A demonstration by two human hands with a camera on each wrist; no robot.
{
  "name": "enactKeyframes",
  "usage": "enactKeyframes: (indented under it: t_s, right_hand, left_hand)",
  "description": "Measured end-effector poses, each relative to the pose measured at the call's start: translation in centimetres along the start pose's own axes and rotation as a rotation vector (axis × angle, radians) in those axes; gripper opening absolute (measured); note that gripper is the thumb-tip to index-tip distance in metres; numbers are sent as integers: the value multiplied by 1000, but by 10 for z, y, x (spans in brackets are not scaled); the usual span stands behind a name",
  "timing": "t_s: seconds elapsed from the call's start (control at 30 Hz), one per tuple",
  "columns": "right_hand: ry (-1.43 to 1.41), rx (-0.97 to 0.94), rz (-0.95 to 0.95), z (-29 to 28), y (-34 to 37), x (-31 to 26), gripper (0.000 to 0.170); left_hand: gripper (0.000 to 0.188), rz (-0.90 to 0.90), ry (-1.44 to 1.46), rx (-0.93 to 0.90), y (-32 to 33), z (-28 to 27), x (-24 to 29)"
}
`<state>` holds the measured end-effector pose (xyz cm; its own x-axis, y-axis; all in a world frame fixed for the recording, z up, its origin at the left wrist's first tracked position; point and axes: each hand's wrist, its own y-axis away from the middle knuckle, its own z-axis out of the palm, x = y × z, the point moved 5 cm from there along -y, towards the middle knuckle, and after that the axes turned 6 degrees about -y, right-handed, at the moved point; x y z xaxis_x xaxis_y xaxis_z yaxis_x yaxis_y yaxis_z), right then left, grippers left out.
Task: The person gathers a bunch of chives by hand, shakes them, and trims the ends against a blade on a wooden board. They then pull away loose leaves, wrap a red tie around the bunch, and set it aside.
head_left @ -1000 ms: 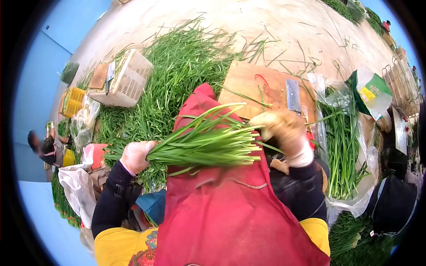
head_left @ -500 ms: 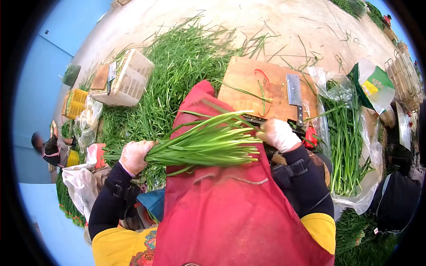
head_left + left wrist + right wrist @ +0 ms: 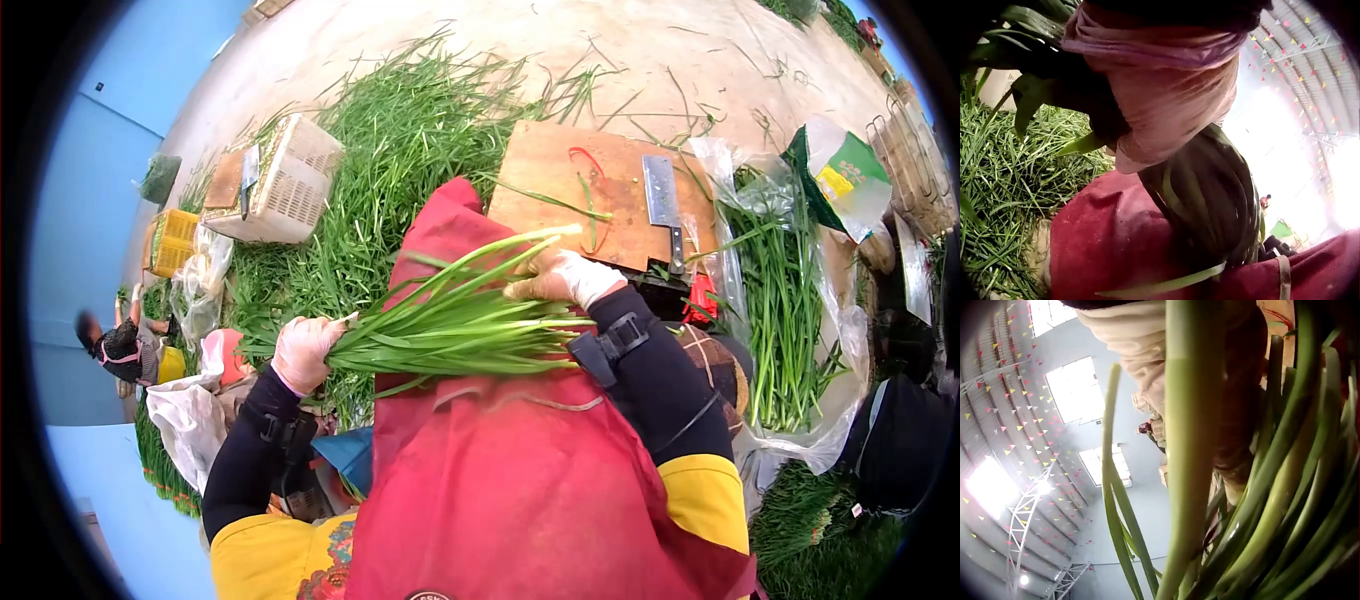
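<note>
A thick bunch of long, flat green leaves with pale, whitish stalk ends [image 3: 460, 325] lies sideways above the smooth, creased red apron [image 3: 500, 480], its stalks fanning toward the right. The left hand [image 3: 303, 352], in a thin, wrinkled, pale pinkish glove, is curled round the leafy left part of the bunch. The right hand [image 3: 566, 279], in a whitish glove with soiled fingers, is at the far side of the stalk ends, fingers bent toward them; whether it pinches a stalk cannot be told.

Beyond the bunch, to the right, is a flat, stained wooden board [image 3: 560, 180] bearing a broad steel cleaver with a dark handle [image 3: 660, 190], a thin red strip [image 3: 588, 160] and loose green leaves. On the near right, more straight leaves fill a crinkled clear plastic bag [image 3: 843, 400]. A loose, tangled green heap [image 3: 400, 150] spreads on the far left, beside a pale perforated plastic crate [image 3: 300, 180].

The left fingertips are hidden by the glove's back and the leaves. In the right wrist view, large near stalks cover much of the right hand, and its fingers are dark and hard to make out.

Half a second earlier the right hand was farther right, blurred beside the stalk ends; now it has moved left, over the far stalks. The left hand keeps its grip, almost unmoved.
</note>
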<state>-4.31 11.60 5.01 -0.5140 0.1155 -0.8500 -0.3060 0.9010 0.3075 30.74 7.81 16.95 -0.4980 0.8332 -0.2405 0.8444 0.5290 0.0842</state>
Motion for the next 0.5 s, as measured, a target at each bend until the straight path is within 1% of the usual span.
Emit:
enactKeyframes:
  t_s: [0.07,0.1,0.13,0.2,0.23,0.27,0.3,0.33,0.4,0.43,0.47,0.5]
  right_hand:
    - [-126,75,-150,1,-9,-2,39]
    - [-100,97,50,0,-7,4,33]
    - [-98,94,55,3,-4,9,33]
    - [-37,356,178,-6,15,38,29]
    - [234,474,252,-14,26,48,27]
    - [258,402,177,-20,38,52,29]
    - [400,374,216,-17,38,88,27]
    - [415,365,269,-21,61,92,26]
    - [556,125,400,-16,93,132,24]
    - [565,-41,526,-17,109,136,27]
    - [532,-224,657,-21,118,115,37]
    - [442,-106,535,-21,117,123,44]
  left_hand:
    - [70,-9,18,-23,4,6,-1]
    - [70,-12,24,-24,4,7,0]
    - [71,-18,39,-33,3,8,1]
    - [72,-15,58,-39,2,12,0]
    - [72,-21,100,-31,2,17,-2]
    - [72,-31,140,-24,3,20,-4]
    - [69,-39,114,-38,3,20,-4]
    - [69,-40,115,-39,3,20,-3]
    - [46,-18,91,50,4,18,0]
    - [46,-16,94,47,5,21,2]
    - [45,-52,125,25,7,27,1]
    - [44,-86,155,2,7,33,-1]
